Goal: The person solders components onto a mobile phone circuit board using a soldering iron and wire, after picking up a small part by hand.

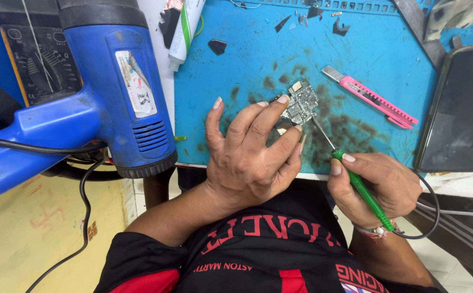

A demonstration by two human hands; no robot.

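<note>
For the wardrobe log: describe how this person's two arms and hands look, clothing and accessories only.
Both forearms are bare. The left hand wears no glove, ring or watch. The right hand is also ungloved, with a thin beaded band at its wrist. Short black sleeves with red panels cover the upper arms, part of a black shirt bearing red lettering.

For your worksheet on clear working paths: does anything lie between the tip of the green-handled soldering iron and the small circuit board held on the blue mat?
Nothing visible does. The right hand holds the soldering iron, whose thin tip runs unobstructed to the circuit board. The left hand pins the board from the other side, fingers clear of the tip's line.
</note>
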